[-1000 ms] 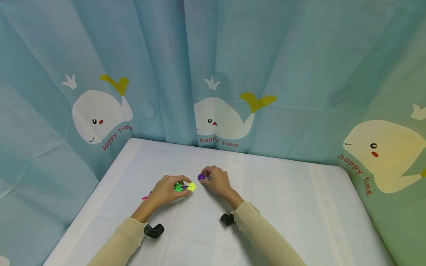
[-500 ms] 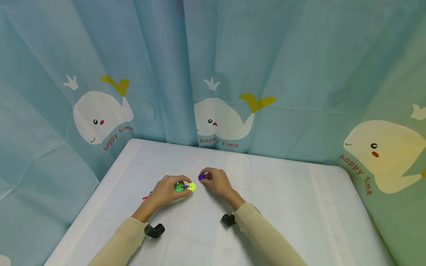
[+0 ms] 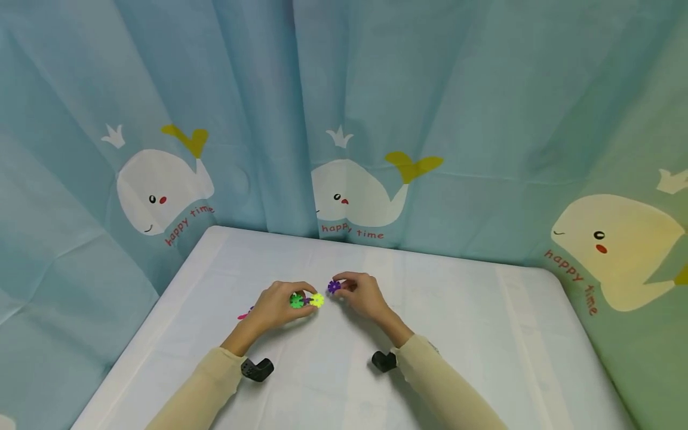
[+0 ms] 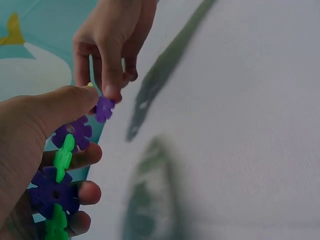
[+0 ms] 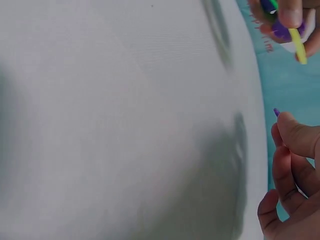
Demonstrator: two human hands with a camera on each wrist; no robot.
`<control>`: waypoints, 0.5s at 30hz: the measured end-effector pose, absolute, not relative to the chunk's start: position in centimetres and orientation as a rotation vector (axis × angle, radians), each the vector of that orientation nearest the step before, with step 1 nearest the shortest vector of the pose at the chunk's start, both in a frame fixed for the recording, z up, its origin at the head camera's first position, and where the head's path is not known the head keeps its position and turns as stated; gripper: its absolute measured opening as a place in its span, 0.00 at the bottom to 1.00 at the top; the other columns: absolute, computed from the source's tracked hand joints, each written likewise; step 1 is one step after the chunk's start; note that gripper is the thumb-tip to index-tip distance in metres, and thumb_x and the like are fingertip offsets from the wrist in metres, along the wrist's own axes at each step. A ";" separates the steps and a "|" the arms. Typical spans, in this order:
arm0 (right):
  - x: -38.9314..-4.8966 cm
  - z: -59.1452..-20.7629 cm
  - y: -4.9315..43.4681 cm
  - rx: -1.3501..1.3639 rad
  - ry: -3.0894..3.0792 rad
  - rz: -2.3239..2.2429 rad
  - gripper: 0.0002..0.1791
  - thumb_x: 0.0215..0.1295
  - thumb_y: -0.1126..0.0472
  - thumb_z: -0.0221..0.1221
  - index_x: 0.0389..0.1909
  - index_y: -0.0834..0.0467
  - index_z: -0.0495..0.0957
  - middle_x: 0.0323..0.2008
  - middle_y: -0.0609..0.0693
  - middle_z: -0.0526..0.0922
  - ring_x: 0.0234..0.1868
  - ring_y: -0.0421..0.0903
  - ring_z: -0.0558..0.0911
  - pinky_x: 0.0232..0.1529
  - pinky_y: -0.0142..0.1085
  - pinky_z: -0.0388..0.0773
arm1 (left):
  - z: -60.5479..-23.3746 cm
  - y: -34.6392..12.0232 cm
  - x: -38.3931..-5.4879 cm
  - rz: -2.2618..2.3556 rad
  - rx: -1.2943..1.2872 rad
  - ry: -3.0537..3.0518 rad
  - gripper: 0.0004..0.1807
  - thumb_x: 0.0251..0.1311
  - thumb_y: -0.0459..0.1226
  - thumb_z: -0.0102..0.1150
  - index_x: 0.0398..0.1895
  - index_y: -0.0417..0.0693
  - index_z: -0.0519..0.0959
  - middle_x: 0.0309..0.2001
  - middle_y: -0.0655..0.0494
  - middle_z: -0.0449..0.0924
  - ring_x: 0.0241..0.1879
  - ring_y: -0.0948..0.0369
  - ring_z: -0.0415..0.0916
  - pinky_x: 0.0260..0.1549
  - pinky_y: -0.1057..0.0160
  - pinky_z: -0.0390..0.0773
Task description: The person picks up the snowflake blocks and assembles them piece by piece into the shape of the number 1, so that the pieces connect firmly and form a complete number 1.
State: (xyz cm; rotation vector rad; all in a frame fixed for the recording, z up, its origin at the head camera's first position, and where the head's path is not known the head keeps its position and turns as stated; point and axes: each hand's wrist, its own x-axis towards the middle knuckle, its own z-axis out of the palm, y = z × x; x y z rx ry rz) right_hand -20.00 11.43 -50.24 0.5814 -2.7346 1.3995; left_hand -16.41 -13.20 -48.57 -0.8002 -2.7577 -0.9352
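Note:
My left hand (image 3: pixel 275 307) grips a chain of interlocking snowflake discs. A green disc (image 3: pixel 297 301) shows between thumb and fingers, and a yellow disc (image 3: pixel 318 300) ends the chain at the fingertips. In the left wrist view, purple discs (image 4: pixel 55 194) alternate with green discs (image 4: pixel 63 157) along the palm. A pink piece (image 3: pixel 243 316) sticks out behind that hand in the head view. To the right, my right hand (image 3: pixel 369 297) pinches a single purple snowflake disc (image 3: pixel 334 287) between thumb and finger. A small gap separates it from the yellow disc; both hands are above the table.
A white cloth covers the table (image 3: pixel 457 346). Behind and beside it hangs a blue-green curtain (image 3: pixel 484 119) printed with whales. Black wrist devices stick out below the left sleeve (image 3: pixel 206 382) and right sleeve (image 3: pixel 443 382). Shadows of the hands fall on the cloth.
Both hands have shifted slightly to the right with their discs. The right forearm has swung a little outward. The gap between the purple and yellow discs looks much the same.

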 end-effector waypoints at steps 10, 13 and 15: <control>-18.5 -48.8 14.4 0.526 -2.644 1.526 0.16 0.58 0.66 0.74 0.48 0.56 0.87 0.30 0.46 0.87 0.31 0.41 0.82 0.36 0.33 0.79 | -48.1 -12.0 -16.5 -0.951 -0.787 -2.816 0.15 0.57 0.47 0.76 0.47 0.59 0.87 0.31 0.66 0.83 0.31 0.68 0.76 0.32 0.63 0.77; -18.1 -48.6 15.4 0.525 -2.630 1.548 0.16 0.59 0.65 0.74 0.48 0.55 0.87 0.31 0.46 0.87 0.31 0.42 0.82 0.35 0.33 0.79 | -47.9 -11.6 -16.7 -0.974 -0.797 -2.815 0.16 0.57 0.47 0.76 0.47 0.59 0.87 0.32 0.66 0.84 0.32 0.68 0.76 0.34 0.62 0.77; -17.8 -48.5 16.1 0.522 -2.619 1.564 0.16 0.59 0.65 0.74 0.49 0.54 0.87 0.31 0.46 0.87 0.31 0.43 0.82 0.35 0.33 0.78 | -47.7 -11.3 -16.8 -0.993 -0.806 -2.814 0.15 0.57 0.48 0.76 0.48 0.59 0.87 0.33 0.66 0.84 0.32 0.68 0.77 0.35 0.62 0.77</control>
